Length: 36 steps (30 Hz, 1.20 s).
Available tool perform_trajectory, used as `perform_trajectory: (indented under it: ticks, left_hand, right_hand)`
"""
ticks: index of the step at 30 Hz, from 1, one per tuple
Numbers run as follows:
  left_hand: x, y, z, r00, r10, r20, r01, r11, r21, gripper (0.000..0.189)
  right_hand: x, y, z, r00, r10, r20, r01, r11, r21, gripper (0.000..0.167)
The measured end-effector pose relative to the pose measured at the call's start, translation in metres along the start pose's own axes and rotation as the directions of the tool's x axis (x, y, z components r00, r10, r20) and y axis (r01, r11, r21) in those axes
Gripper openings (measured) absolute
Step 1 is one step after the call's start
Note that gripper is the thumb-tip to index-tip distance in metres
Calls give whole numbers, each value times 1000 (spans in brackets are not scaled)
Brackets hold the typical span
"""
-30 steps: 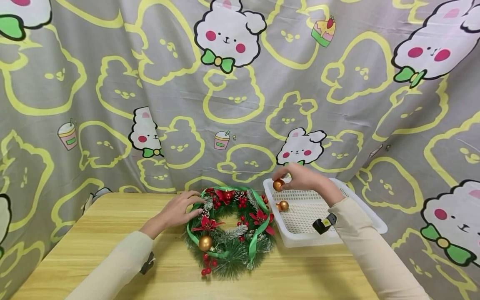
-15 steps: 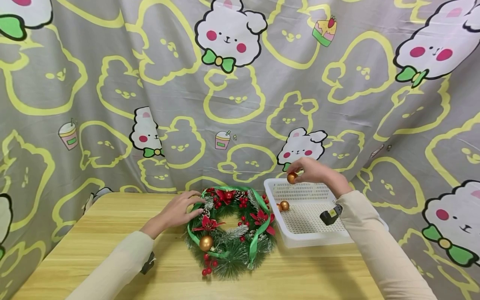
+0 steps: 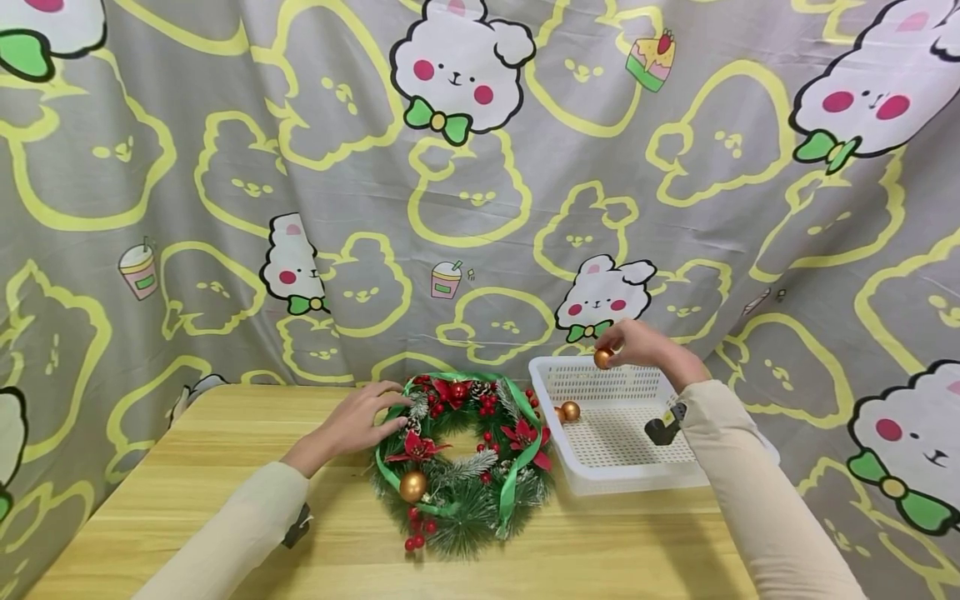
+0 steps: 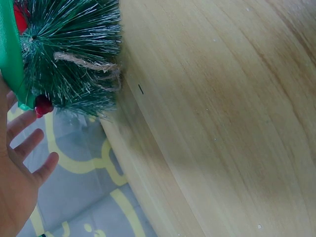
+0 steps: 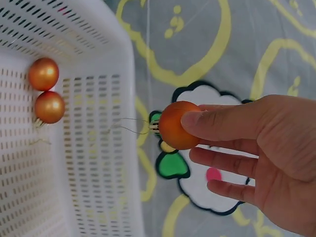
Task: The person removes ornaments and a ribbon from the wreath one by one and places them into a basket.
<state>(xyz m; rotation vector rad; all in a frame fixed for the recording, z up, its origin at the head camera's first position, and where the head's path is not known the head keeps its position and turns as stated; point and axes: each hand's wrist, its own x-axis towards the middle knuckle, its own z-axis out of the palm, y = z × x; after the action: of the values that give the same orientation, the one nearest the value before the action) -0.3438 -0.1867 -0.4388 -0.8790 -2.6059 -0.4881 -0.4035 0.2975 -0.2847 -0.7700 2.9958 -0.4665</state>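
A green Christmas wreath (image 3: 465,527) lies on the wooden table, trimmed with red poinsettias, berries, pinecones and a green ribbon (image 3: 511,483). One gold ball (image 3: 412,486) sits on its front left. My left hand (image 3: 362,422) rests at the wreath's left edge, fingers spread loosely over the greenery; in the left wrist view its fingertips come close to a red berry (image 4: 43,104). Over the back of the white basket, my right hand (image 3: 639,343) pinches a gold Christmas ball (image 5: 175,126) between thumb and fingers. A cap with a thin wire loop sticks out from this ball.
The white plastic basket (image 3: 637,482) stands right of the wreath. Two more gold balls (image 5: 50,107) lie in its left end. A grey patterned curtain (image 3: 480,333) hangs right behind the table (image 3: 225,467).
My right hand has moved right with the Christmas ball, from the basket's back left corner to farther along its back rim. The left hand stays in place on the wreath.
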Motion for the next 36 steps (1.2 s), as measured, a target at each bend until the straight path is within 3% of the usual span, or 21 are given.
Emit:
perform_trajectory:
  ticks: [16, 36]
  left_hand:
    - [0, -1, 2, 1000, 11, -20, -11, 1000, 12, 30]
    - [0, 1, 0, 1000, -19, 9, 19, 1000, -7, 30]
  right_hand:
    - [7, 43, 35, 994, 110, -3, -108, 981, 161, 33]
    - [9, 58, 76, 983, 183, 4, -179, 953, 246, 29]
